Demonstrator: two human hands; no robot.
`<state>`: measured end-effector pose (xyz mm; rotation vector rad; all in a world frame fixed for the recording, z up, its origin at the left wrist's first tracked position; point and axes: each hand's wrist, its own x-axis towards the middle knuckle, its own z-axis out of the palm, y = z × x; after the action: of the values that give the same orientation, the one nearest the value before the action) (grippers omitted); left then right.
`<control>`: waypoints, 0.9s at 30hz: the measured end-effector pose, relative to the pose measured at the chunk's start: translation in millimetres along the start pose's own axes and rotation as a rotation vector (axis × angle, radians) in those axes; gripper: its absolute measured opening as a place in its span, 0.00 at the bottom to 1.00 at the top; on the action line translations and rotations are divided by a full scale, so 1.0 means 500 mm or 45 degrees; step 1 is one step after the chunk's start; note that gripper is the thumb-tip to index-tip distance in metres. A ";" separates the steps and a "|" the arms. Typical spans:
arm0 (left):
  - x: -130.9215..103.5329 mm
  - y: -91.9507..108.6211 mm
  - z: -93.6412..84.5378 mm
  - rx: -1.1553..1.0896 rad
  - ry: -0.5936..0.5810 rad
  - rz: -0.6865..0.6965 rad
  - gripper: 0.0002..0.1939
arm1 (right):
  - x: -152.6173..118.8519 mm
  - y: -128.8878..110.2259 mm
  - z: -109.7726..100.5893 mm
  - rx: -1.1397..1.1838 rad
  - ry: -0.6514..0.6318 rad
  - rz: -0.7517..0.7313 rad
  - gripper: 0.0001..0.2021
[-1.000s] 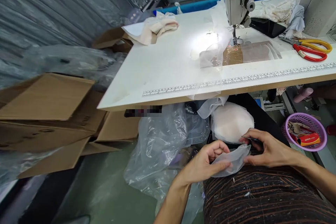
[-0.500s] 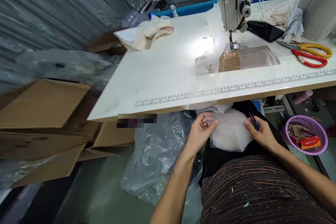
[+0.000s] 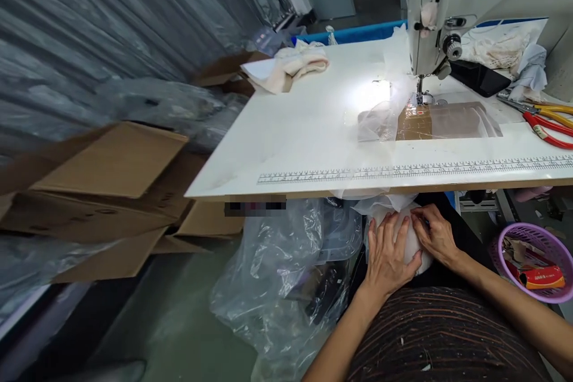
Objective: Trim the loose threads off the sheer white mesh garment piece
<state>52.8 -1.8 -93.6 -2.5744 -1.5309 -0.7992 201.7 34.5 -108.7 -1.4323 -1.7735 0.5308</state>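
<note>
A sheer white fabric piece [image 3: 412,237] lies over my lap, just below the table's front edge. My left hand [image 3: 388,253] rests on it with fingers spread. Close beside, my right hand [image 3: 436,236] has its fingers bent and pinched at the fabric's right side. The small dark snips seen earlier in that hand are hidden from view. More sheer cloth runs from the lap up to the table edge. Beyond it stands the sewing machine [image 3: 425,18], with translucent fabric [image 3: 380,122] lying beside its presser foot.
Red- and yellow-handled scissors [image 3: 548,125] and a black phone [image 3: 481,77] lie right of the needle. Cream cloth [image 3: 299,65] sits at the table's far left. Cardboard boxes [image 3: 111,161] and clear plastic [image 3: 277,286] are at left; a purple basket [image 3: 532,233] is at right.
My left hand has gone from holding the fabric's left edge to lying spread on top of it. My hands have come closer together, and the snips have gone out of sight. The view has shifted.
</note>
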 end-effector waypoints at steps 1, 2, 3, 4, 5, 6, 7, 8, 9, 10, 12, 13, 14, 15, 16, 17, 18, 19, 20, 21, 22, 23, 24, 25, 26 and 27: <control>-0.001 -0.009 0.006 0.007 -0.029 -0.018 0.33 | 0.003 0.010 0.013 0.029 -0.023 0.032 0.09; -0.003 -0.018 0.012 0.008 -0.056 -0.036 0.34 | 0.005 0.019 0.025 0.072 -0.039 0.070 0.10; -0.005 -0.025 0.017 0.002 -0.081 -0.053 0.34 | 0.005 0.026 0.035 0.125 -0.047 0.108 0.11; -0.007 -0.032 0.022 -0.011 -0.103 -0.069 0.34 | 0.005 0.032 0.043 0.176 -0.050 0.142 0.11; -0.009 -0.036 0.026 -0.031 -0.120 -0.084 0.34 | 0.004 0.037 0.049 0.219 -0.051 0.171 0.11; -0.011 -0.039 0.030 -0.055 -0.136 -0.100 0.34 | 0.002 0.041 0.054 0.248 -0.053 0.194 0.12; -0.012 -0.041 0.033 -0.079 -0.152 -0.114 0.34 | 0.001 0.044 0.058 0.265 -0.055 0.210 0.12; -0.012 -0.043 0.036 -0.102 -0.169 -0.126 0.34 | 0.000 0.047 0.062 0.271 -0.056 0.219 0.12; -0.012 -0.043 0.038 -0.121 -0.185 -0.136 0.33 | 0.000 0.050 0.065 0.274 -0.057 0.226 0.12; -0.011 -0.044 0.040 -0.135 -0.202 -0.146 0.33 | 0.000 0.052 0.068 0.281 -0.056 0.234 0.12; -0.009 -0.044 0.043 -0.162 -0.226 -0.164 0.34 | 0.001 0.055 0.073 0.297 -0.048 0.244 0.12; -0.009 -0.045 0.044 -0.185 -0.224 -0.172 0.34 | 0.002 0.055 0.075 0.306 -0.041 0.246 0.12; -0.010 -0.046 0.045 -0.222 -0.208 -0.183 0.34 | 0.002 0.054 0.075 0.313 -0.029 0.245 0.12; -0.012 -0.047 0.045 -0.276 -0.167 -0.202 0.33 | 0.001 0.053 0.074 0.320 -0.012 0.244 0.12; -0.015 -0.049 0.046 -0.343 -0.097 -0.237 0.30 | 0.000 0.050 0.071 0.326 0.010 0.243 0.12; -0.018 -0.052 0.045 -0.411 0.009 -0.294 0.27 | -0.003 0.047 0.066 0.330 0.040 0.243 0.12; -0.021 -0.056 0.043 -0.466 0.147 -0.369 0.23 | -0.007 0.044 0.058 0.331 0.076 0.247 0.13; -0.022 -0.061 0.040 -0.500 0.303 -0.458 0.19 | -0.012 0.041 0.049 0.330 0.115 0.256 0.13; -0.022 -0.067 0.035 -0.511 0.463 -0.547 0.16 | -0.016 0.036 0.039 0.326 0.163 0.256 0.13; -0.020 -0.072 0.027 -0.504 0.607 -0.622 0.15 | -0.020 0.032 0.027 0.313 0.220 0.231 0.12; -0.015 -0.078 0.018 -0.490 0.723 -0.674 0.15 | -0.021 0.025 0.016 0.293 0.279 0.171 0.10; -0.008 -0.082 0.009 -0.477 0.804 -0.698 0.16 | -0.019 0.018 0.006 0.265 0.333 0.071 0.08; 0.002 -0.084 -0.002 -0.472 0.844 -0.699 0.16 | -0.014 0.008 -0.002 0.226 0.375 -0.058 0.06; 0.014 -0.085 -0.011 -0.472 0.850 -0.682 0.16 | -0.006 -0.003 -0.008 0.179 0.391 -0.198 0.06; 0.027 -0.084 -0.020 -0.471 0.826 -0.654 0.17 | 0.005 -0.015 -0.011 0.125 0.378 -0.324 0.08; 0.040 -0.081 -0.026 -0.463 0.783 -0.625 0.17 | 0.017 -0.028 -0.012 0.054 0.343 -0.389 0.10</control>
<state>21.2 31.5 -82.1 -1.8169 -1.9171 -1.8503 197.1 37.5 -92.2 -1.1168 -1.7085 0.2027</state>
